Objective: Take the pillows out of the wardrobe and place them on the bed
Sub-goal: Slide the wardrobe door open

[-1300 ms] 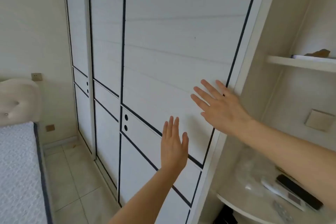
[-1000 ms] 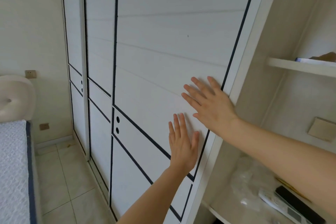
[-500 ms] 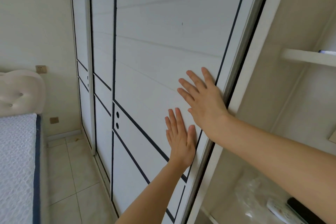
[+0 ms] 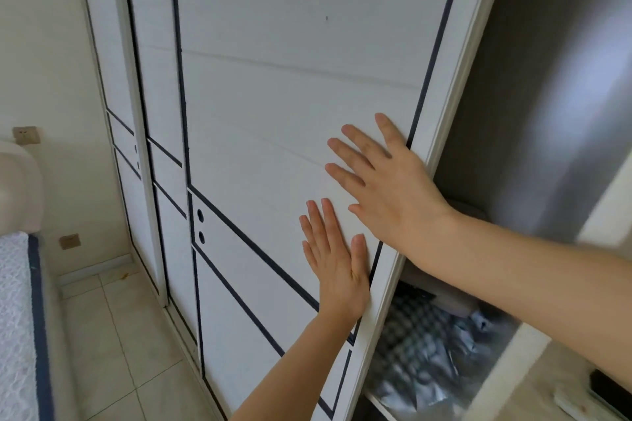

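Note:
The white sliding wardrobe door [image 4: 273, 106] with dark trim fills the middle of the view. Both palms lie flat on it near its right edge: my left hand [image 4: 337, 267] lower, my right hand [image 4: 386, 188] above it, fingers spread. To the right of the door edge a gap shows the grey wardrobe interior [image 4: 533, 96]. Low in that gap lies grey bedding in crinkled clear plastic [image 4: 431, 362], with a pale padded bundle [image 4: 444, 294] above it; I cannot tell if these are pillows. The bed [image 4: 17, 335] with its white quilted cover is at the far left.
Two more white door panels [image 4: 143, 79] stand further left. A padded headboard [image 4: 20, 188] and wall sockets [image 4: 25, 135] are at the left wall. Beige floor tiles [image 4: 113, 345] run between bed and wardrobe. A white side shelf with a dark remote [image 4: 612, 393] is at bottom right.
Both hands came down flat on the door and slid it leftward. A gap at its right edge widened from a dark slit to an opening showing the interior and wrapped bedding.

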Available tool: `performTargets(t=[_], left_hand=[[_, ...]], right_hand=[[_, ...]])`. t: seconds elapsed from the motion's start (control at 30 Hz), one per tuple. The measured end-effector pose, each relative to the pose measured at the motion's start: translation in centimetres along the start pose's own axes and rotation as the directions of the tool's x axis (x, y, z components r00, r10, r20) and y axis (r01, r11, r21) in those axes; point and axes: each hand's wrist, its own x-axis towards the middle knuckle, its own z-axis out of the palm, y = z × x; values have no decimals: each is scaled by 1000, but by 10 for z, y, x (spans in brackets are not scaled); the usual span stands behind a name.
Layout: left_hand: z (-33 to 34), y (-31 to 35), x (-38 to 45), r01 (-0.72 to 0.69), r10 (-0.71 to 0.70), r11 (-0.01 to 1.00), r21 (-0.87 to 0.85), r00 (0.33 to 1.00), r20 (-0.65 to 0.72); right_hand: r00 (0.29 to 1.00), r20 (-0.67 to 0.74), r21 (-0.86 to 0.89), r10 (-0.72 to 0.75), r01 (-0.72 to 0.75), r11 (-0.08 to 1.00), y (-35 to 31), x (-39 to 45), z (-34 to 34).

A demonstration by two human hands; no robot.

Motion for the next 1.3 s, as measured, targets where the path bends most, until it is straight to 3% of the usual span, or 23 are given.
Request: performTargets(t=[0.53, 1.3], left_hand=[[-44, -71, 87, 22, -20, 996, -88, 1000, 23], [-109, -208, 248, -65, 61, 997, -32, 992, -114]], right_hand=[[1000, -26, 36, -6, 6, 999, -34, 115, -2], [995, -96, 105, -10, 20, 994, -97, 324, -11]])
